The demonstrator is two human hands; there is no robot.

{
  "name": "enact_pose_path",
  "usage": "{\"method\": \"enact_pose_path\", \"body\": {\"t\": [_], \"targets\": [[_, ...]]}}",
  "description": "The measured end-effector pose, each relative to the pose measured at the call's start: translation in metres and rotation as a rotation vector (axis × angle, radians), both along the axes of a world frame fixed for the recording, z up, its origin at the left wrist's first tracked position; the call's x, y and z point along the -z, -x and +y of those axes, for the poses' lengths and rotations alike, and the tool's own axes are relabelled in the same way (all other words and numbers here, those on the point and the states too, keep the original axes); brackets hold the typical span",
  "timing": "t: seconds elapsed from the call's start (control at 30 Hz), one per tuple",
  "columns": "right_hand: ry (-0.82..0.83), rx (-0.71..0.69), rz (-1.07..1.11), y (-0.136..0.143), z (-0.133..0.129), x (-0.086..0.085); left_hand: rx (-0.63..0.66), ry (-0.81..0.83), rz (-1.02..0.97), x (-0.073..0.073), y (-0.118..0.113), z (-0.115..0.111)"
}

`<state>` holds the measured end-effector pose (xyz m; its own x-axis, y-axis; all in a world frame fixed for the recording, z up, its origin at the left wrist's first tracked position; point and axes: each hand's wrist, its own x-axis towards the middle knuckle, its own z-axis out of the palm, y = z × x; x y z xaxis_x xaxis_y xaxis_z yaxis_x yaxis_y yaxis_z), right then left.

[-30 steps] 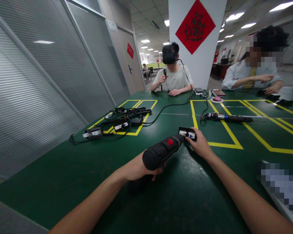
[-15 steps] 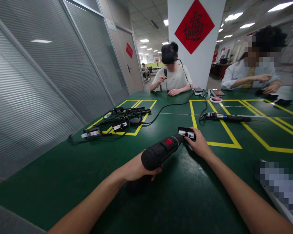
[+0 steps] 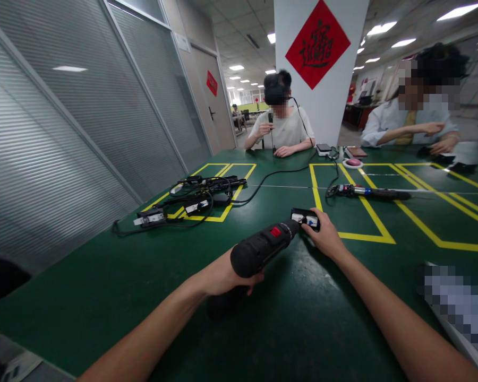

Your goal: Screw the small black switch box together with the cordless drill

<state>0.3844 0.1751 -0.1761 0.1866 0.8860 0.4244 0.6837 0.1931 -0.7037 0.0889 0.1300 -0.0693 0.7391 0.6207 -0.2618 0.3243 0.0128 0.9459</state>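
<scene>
My left hand (image 3: 227,273) is wrapped round the grip of a black cordless drill (image 3: 261,249) with a red mark on top. The drill's chuck points away and to the right, its tip meeting a small black box-shaped part (image 3: 311,212) with a white label. Whether the tip touches the part, I cannot tell. My right hand (image 3: 322,233) pinches that part at its right end, thumb in front and fingers behind. Much of the drill's handle and several left fingers are hidden behind the drill body.
Tangled black cables and adapters (image 3: 199,199) lie on the green table (image 3: 143,286) at left. A pen-like electric screwdriver (image 3: 374,192) rests at right inside yellow tape. Two people sit across, one holding a screwdriver (image 3: 271,124). A blurred-out flat item (image 3: 458,307) lies near right.
Both hands, the drill and the part stay almost where they were. A dark shape has appeared at the left edge beyond the table.
</scene>
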Motion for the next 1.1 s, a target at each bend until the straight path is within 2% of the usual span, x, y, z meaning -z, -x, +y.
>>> {"method": "enact_pose_path", "body": {"t": [0.7,1.1], "targets": [[-0.018,-0.001,0.003,0.0006,-0.0007,-0.0009,-0.012,-0.012,-0.008,0.0056,0.004,0.0017],[0.005,0.005,0.008,-0.0001,0.0003,-0.0007,-0.009,0.032,-0.018,-0.0021,-0.0004,-0.0015]]}}
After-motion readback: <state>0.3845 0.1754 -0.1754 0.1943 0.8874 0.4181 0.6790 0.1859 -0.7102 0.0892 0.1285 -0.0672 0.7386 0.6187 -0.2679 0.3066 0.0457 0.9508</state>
